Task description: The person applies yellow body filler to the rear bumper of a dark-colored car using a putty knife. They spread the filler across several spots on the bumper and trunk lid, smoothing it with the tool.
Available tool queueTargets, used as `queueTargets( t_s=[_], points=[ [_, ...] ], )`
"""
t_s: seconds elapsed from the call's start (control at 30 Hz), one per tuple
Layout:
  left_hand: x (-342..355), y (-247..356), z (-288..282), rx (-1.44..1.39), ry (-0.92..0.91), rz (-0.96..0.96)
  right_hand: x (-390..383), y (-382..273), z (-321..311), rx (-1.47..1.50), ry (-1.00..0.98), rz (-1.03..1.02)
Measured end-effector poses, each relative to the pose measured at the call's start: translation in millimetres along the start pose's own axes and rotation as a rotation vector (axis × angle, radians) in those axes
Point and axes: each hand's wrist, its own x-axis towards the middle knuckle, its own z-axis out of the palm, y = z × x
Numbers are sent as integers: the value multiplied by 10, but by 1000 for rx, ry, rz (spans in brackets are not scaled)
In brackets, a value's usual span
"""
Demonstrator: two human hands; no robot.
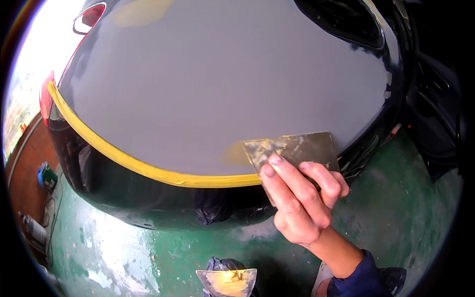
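Note:
My right hand [303,202] comes in from the lower right with its fingers closed on a flat, putty-smeared spreader [311,147]. The spreader lies against the lower part of a grey-coated car body panel [217,74]. A thin yellowish filler smear [236,154] shows just left of the blade. Yellow masking tape [143,168] runs along the panel's lower edge, and the spreader and fingers cover its right end. At the bottom edge sits a second spreader [228,284] bearing yellow filler; whatever supports it is hidden. My left hand is out of the picture.
Below the tape is the glossy black bumper [133,185]. Another filler patch [141,12] marks the panel's upper left. A car door [430,94] stands ajar at right. A green container [48,175] and a grey bottle [33,226] are at left, beside the green floor [183,252].

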Motion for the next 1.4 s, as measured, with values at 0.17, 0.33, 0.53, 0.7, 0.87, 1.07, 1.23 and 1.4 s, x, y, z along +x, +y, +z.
queueTargets(
  t_s=[0.17, 0.33, 0.53, 0.7, 0.87, 1.07, 1.23, 1.4],
  points=[
    [72, 13, 7, 16, 16, 35, -31, -144, 2, 23, -53, 44],
    [91, 16, 10, 30, -3, 19, -214, -66, -135, 11, -118, -31],
    [105, 23, 41, 22, -4, 63, -87, 270, -115, -44, -18, -20],
    [167, -107, 26, 55, 12, 103, -150, 151, -91, -23, -70, 14],
    [373, -283, -85, 13, -36, 248, -262, 87, -355, 67, -218, 62],
    [676, -50, 15, -118, -187, 266, -163, -77, -910, 691, -82, 504],
    [817, 194, 171, -46, -404, 379, -190, -212, -1130, 1538, -253, 1144],
    [710, 279, 58, -184, -424, 418, -451, -18, -881, 939, -502, 547]
  ],
)
